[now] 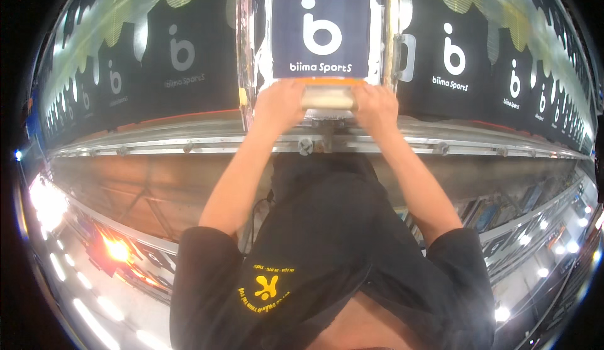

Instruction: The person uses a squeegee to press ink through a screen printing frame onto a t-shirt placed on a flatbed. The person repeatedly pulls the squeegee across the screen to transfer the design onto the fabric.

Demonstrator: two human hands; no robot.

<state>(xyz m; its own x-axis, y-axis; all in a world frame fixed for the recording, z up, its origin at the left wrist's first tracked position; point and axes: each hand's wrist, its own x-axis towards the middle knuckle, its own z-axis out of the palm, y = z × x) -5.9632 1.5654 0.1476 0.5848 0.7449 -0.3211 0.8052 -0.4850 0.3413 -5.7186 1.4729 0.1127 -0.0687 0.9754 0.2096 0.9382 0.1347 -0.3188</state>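
A squeegee with a pale handle and an orange edge lies crosswise at the near end of a printing screen. My left hand is closed round its left end, and the right end is in the grip of my right hand. Both arms reach straight ahead. The screen's frame encloses a dark square with a white logo, and white ink is smeared round that square. My fingertips are partly hidden behind the squeegee.
Dark shirt pieces lie in a row to the left; more dark pieces with white logos continue to the right. A grey handle juts from the frame's right side. A metal rail with several knobs runs along the table's near edge.
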